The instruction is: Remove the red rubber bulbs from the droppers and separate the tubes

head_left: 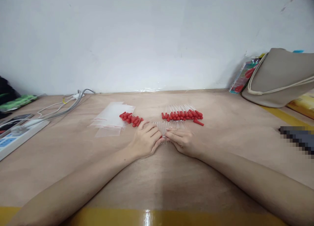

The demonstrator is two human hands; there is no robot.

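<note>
Left hand (146, 140) curled nearly closed, pinching a small red rubber-like piece (161, 137) at its fingertips; right hand (183, 139) faces it, fingers bent together, grip unclear. Clear, slender, plastic-looking tubes (161, 126) lie side by side between and just beyond the fingertips, long axes roughly forward; neither hand clearly nearer.

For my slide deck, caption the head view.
Left hand and right hand at a row of clear tubes, near red-bulbed droppers and red bulbs.
</note>
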